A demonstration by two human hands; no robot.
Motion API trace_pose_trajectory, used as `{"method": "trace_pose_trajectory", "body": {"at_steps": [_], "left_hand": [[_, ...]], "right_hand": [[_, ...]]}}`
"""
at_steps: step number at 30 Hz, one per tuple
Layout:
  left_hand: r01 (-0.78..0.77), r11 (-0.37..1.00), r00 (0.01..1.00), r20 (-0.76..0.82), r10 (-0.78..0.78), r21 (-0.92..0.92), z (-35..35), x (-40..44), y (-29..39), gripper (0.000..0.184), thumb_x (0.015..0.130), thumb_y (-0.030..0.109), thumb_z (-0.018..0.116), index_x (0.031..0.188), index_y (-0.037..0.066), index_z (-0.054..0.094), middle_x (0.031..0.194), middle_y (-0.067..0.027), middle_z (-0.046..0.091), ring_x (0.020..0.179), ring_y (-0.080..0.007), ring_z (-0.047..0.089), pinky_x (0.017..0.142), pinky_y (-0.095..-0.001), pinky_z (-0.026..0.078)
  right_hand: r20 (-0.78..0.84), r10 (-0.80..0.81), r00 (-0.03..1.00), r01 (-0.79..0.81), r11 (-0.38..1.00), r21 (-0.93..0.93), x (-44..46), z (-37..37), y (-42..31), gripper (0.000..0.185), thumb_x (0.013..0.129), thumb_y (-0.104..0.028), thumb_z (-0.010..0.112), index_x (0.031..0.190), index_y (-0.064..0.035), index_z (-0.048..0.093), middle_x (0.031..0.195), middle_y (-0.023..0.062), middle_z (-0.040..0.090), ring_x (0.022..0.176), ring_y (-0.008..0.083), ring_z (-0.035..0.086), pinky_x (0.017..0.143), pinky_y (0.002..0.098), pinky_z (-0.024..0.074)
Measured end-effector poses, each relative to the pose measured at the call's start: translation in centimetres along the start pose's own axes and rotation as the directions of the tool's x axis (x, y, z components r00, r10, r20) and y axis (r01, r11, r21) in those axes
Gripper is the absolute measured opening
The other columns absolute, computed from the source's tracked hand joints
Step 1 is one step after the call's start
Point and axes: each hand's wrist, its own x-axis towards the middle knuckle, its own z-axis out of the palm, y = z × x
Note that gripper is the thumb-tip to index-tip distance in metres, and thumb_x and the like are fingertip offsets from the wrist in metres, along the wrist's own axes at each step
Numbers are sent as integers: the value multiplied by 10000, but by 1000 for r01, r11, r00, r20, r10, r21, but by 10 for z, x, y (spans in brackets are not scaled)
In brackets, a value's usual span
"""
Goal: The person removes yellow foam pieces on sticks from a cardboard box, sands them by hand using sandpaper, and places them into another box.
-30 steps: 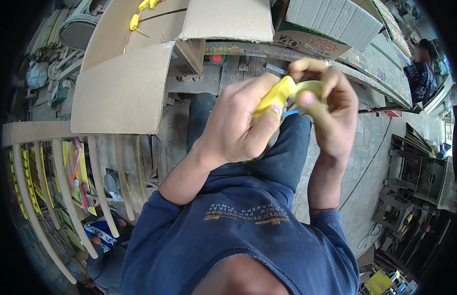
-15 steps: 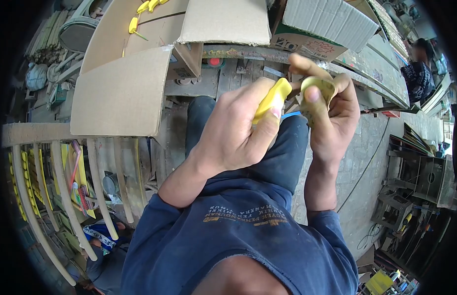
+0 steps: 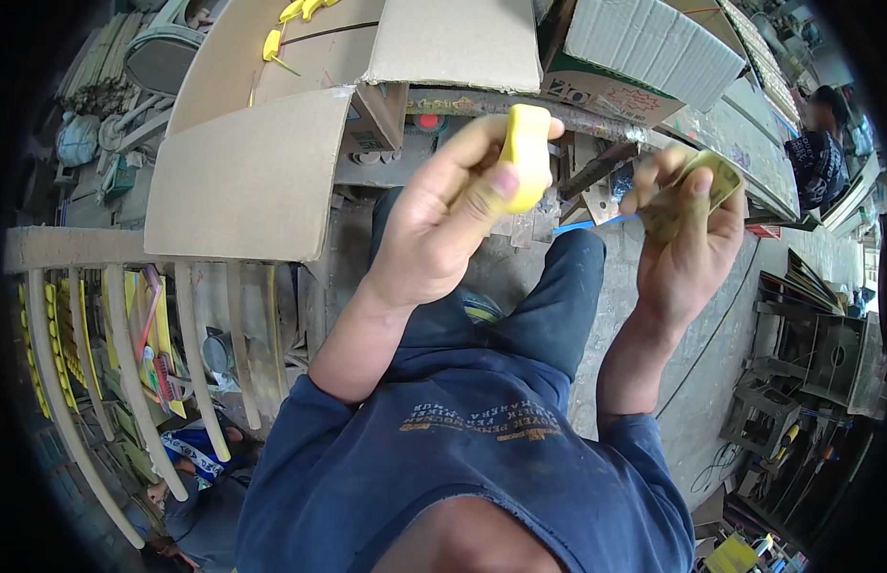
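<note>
Between the thumb and fingers of my left hand [image 3: 443, 210] is a small yellow curved piece [image 3: 527, 158], held upright above my lap. My right hand [image 3: 687, 239] pinches a bent, yellowish-brown sheet [image 3: 716, 181] that looks like worn sandpaper, with printed marks on its face. The two hands are apart, and the sheet does not touch the yellow piece. Blur softens some fingertips of my right hand. More yellow pieces [image 3: 272, 45] lie in the open cardboard box [image 3: 243, 177] at the upper left.
A second cardboard box [image 3: 644, 48] stands on the bench [image 3: 749, 158] at the upper right. Wooden slats [image 3: 143, 353] run down the left side. One person [image 3: 816, 148] is at the far right, another [image 3: 210, 487] at the lower left. Metal equipment [image 3: 768, 411] stands at the right.
My hands have moved apart. My left hand has raised the yellow piece and turned it more upright; my right hand has carried the sheet to the right. The view has shifted slightly.
</note>
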Motion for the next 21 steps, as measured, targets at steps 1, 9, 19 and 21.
{"method": "trace_pose_trajectory", "body": {"at_steps": [1, 9, 19, 21], "left_hand": [[1, 1000, 1000, 1, -1, -1, -2, 0, -4, 501, 959, 265, 491, 1317, -64, 369, 1001, -126, 521, 920, -167, 507, 808, -264, 423], [-175, 985, 978, -116, 173, -1, -4, -1, -18, 435, 747, 21, 740, 1122, 41, 521, 1049, -151, 628, 990, -229, 617, 836, -328, 523], [-412, 699, 852, -26, 523, 584, 3, -4, -19, 329, 684, -91, 721, 994, 7, 665, 1004, -114, 675, 916, -217, 653, 795, -303, 527], [-448, 660, 841, 34, 540, 603, 3, -3, -20, 315, 693, -99, 709, 989, -5, 654, 1012, -128, 670, 908, -221, 655, 804, -308, 527]], "right_hand": [[43, 44, 998, -46, 998, 46, -5, -4, 0, 156, 915, -61, 569, 874, -32, 420, 843, 157, 623, 564, 175, 608, 449, 244, 485], [52, 217, 975, -212, 974, -84, -33, 11, -11, 376, 889, -10, 567, 1199, -25, 355, 819, 98, 583, 524, 55, 435, 459, 163, 336], [372, 40, 927, 92, 940, -329, -25, 15, -6, 274, 720, 2, 771, 863, -21, 538, 804, 7, 568, 713, 44, 516, 617, 184, 414], [344, 123, 931, 19, 924, -382, -22, 15, -7, 308, 690, -20, 801, 853, -27, 541, 795, -2, 568, 710, 39, 518, 615, 191, 417]]}}
